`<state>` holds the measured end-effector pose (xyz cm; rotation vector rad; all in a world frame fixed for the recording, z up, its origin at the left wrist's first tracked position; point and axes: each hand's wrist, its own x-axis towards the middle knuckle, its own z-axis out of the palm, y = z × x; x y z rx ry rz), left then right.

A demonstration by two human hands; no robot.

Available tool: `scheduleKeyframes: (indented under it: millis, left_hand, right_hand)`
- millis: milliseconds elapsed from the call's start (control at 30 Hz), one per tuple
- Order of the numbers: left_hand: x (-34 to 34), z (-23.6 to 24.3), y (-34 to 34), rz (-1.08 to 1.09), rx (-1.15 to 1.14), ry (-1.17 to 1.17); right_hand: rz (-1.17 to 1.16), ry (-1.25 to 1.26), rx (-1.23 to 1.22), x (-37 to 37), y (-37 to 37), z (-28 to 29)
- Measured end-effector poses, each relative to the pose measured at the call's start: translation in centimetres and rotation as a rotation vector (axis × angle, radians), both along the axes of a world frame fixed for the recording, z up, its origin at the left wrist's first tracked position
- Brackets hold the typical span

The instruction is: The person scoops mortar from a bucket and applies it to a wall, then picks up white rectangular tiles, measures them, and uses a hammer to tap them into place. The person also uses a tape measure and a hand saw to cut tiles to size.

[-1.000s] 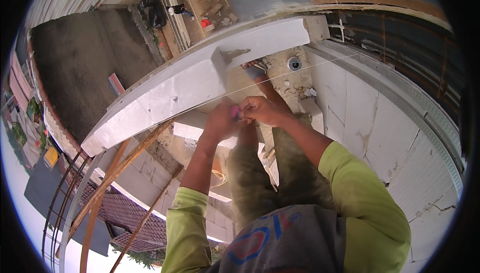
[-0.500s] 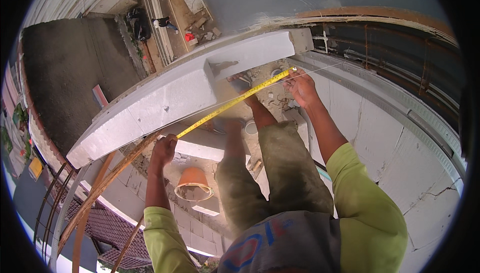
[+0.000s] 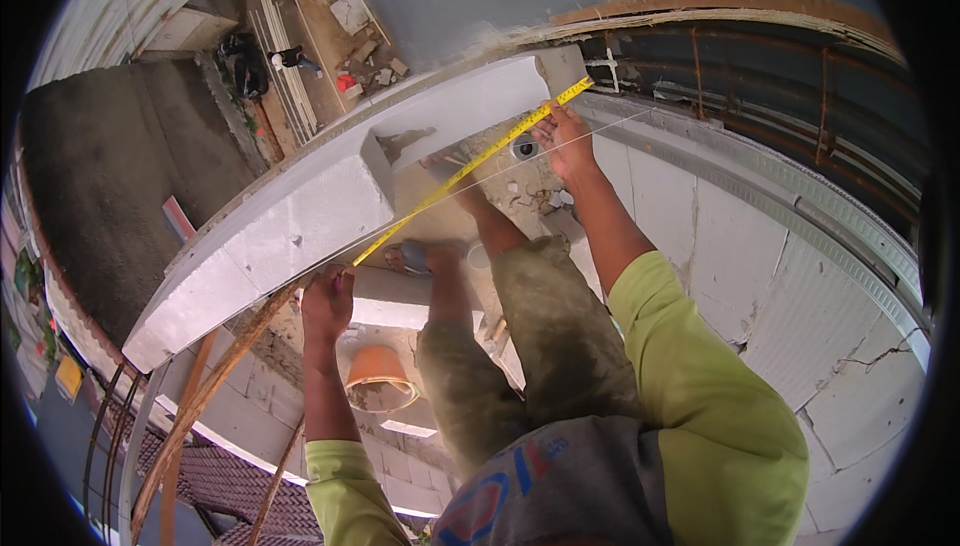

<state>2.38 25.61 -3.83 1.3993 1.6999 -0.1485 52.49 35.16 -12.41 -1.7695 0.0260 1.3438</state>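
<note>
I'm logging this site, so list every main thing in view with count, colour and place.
Tape measure: one, yellow, stretched diagonally mid-view.
String: one, white, running diagonally mid-view.
Stepped block wall: one, white, left to upper centre.
Right-hand block wall: one, pale grey, right side.
Bucket: one, orange, lower centre-left.
Round object: one, white-rimmed, upper centre.
Wooden poles: at least three, brown, lower left.
Long pale lengths: several, off-white, upper left.
Roof tiles: many, reddish-brown, lower left.
Distant person: one, dark top, upper left.
Shirt: one, grey and yellow-green, lower edge.
Trousers: one pair, olive, lower centre.
Left grip: one, bare, at the tape's lower end.
Right grip: one, bare, near the tape's upper end.
</note>
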Motion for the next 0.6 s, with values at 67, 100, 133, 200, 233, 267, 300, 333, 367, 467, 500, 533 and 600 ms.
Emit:
scheduleKeyframes:
  millis: [67,100,133,200,233,267,300,333,367,467,500,533,600]
  left_hand:
    - [-0.8,-1.4,-0.9,-0.007,0.028,0.047]
    - [-1.2,-1.6,-0.9,-0.013,0.043,0.07]
    - [-1.6,-1.5,-1.0,-0.003,0.012,0.106]
    - [-1.8,-1.5,-1.0,0.037,-0.024,0.108]
    - [-1.7,-1.3,-0.9,0.056,-0.042,0.11]
    - [-1.3,-1.3,-0.8,0.068,-0.006,0.099]
    - [-0.9,-1.1,-0.8,0.084,0.028,0.097]
    - [-0.4,-1.0,-0.7,0.099,0.061,0.095]
    - [-0.1,-1.1,-0.5,0.099,0.092,0.118]
    - [0.6,-1.7,-0.3,0.09,0.175,0.167]
    - [0.6,-1.7,-0.2,0.081,0.183,0.184]
    - [0.7,-1.7,-0.1,0.072,0.191,0.197]
    - [0.9,-1.4,0.2,0.095,0.164,0.225]
  right_hand:
    - [-0.07,-0.028,0.03,1.1,1.3,-0.4]
    - [-0.106,-0.043,0.045,1.5,1.7,-0.4]
    - [-0.104,-0.061,0.033,1.8,2.0,-0.4]
    - [-0.096,-0.054,0.038,1.9,2.2,-0.8]
    - [-0.092,-0.05,0.04,2.0,2.3,-1.1]
    - [-0.139,-0.051,0.046,2.3,2.3,-1.3]
    - [-0.182,-0.043,0.049,2.2,2.5,-1.3]
    - [-0.224,-0.036,0.05,2.1,2.6,-1.3]
    - [-0.222,-0.045,0.055,2.1,3.0,-1.4]
    - [-0.217,-0.073,0.054,3.0,2.8,-2.4]
    - [-0.209,-0.077,0.057,3.4,2.6,-2.9]
    - [-0.21,-0.074,0.064,3.9,2.2,-3.4]
    - [-0.222,-0.08,0.077,3.4,2.9,-3.6]
